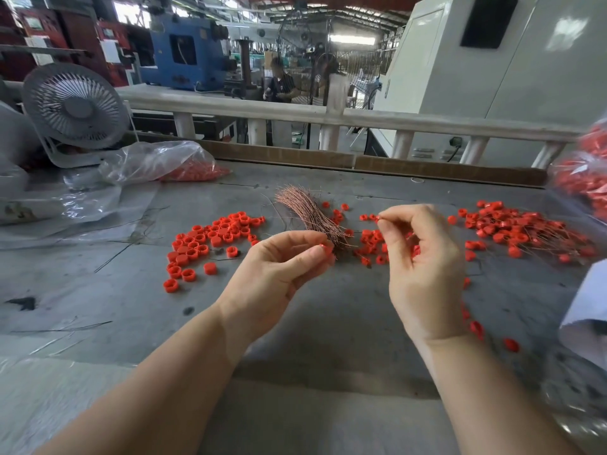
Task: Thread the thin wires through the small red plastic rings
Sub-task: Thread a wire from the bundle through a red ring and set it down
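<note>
A bundle of thin copper wires lies on the grey table, fanned out toward the back. My left hand pinches a small red ring between thumb and forefinger, right at the near end of the bundle. My right hand is raised beside it, thumb and forefinger pinched together near a ring at their tips; a thin wire between them is too fine to make out. Loose red rings lie in a patch to the left. Rings with wires through them are piled at the right.
A clear bag with red rings lies at the back left by a white desk fan. Another bag of rings stands at the right edge. Stray wires lie on the left. A cardboard strip borders the far edge.
</note>
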`<state>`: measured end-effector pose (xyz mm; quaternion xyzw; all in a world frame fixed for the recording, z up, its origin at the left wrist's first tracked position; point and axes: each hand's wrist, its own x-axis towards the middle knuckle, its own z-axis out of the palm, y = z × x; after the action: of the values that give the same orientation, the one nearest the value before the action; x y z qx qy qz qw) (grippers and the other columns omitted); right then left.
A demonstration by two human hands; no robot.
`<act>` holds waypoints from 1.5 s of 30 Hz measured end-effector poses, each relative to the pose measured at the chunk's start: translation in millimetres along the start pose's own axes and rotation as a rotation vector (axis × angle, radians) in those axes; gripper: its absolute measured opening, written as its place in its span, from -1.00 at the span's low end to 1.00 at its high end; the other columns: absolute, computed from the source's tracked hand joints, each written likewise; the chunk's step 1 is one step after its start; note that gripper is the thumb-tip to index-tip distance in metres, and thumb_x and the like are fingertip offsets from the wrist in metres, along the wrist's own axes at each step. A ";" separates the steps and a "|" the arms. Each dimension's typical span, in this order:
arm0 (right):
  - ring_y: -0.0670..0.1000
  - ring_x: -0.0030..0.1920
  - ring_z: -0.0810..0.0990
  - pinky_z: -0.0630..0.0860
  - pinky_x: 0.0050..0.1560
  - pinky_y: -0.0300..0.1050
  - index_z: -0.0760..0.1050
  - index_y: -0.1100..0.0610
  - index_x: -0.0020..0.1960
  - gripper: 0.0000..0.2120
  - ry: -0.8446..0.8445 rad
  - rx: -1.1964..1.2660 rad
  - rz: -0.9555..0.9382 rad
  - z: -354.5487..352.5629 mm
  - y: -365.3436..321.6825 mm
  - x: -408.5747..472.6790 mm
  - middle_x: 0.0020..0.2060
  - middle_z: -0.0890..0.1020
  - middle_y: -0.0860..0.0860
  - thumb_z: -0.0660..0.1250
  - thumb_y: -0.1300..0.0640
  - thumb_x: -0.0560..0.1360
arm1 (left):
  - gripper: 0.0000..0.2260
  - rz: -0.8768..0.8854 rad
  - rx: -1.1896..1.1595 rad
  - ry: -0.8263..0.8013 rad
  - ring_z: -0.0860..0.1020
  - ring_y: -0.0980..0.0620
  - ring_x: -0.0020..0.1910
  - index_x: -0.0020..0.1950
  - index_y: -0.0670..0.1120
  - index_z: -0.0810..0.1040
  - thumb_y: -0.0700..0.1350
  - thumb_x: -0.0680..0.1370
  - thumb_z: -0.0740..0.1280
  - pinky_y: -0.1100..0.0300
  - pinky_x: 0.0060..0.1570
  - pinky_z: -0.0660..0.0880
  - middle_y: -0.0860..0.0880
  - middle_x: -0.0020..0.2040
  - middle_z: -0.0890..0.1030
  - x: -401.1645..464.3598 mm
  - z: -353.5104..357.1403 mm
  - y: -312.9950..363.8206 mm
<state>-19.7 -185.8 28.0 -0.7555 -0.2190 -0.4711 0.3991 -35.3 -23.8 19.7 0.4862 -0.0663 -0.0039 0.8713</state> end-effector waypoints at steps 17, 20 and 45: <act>0.05 -0.14 0.53 0.44 -0.05 -0.09 0.61 0.19 -0.12 -0.90 -0.295 0.040 -0.002 8.0 -3.1 -3.0 -0.22 0.59 0.03 0.35 0.34 0.45 | -0.72 0.047 -0.010 -0.069 0.65 0.07 -0.19 -0.01 -0.15 0.55 -0.34 0.31 0.33 0.26 -0.17 0.58 -0.09 -0.16 0.69 1.3 -1.8 1.3; 0.05 -0.14 0.53 0.45 -0.05 -0.08 0.61 0.20 -0.13 -0.90 -0.297 0.056 0.010 8.8 -2.1 -3.8 -0.22 0.59 0.02 0.36 0.35 0.45 | -0.72 0.047 -0.007 -0.065 0.65 0.08 -0.18 0.00 -0.15 0.54 -0.35 0.31 0.32 0.28 -0.17 0.58 -0.09 -0.14 0.69 1.7 -2.1 1.3; -0.01 -0.14 0.51 0.42 -0.07 -0.18 0.61 0.17 -0.12 -0.90 -0.291 0.094 0.048 9.0 -3.1 -4.6 -0.23 0.56 -0.02 0.36 0.33 0.45 | -0.77 0.055 0.057 -0.027 0.64 0.08 -0.21 -0.10 -0.17 0.60 -0.31 0.27 0.36 0.26 -0.17 0.59 -0.08 -0.20 0.68 -1.1 -1.6 1.4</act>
<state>-19.1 -176.4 23.0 -0.8013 -0.2779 -0.3364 0.4092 -36.3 -21.6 20.0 0.5089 -0.0916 0.0153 0.8558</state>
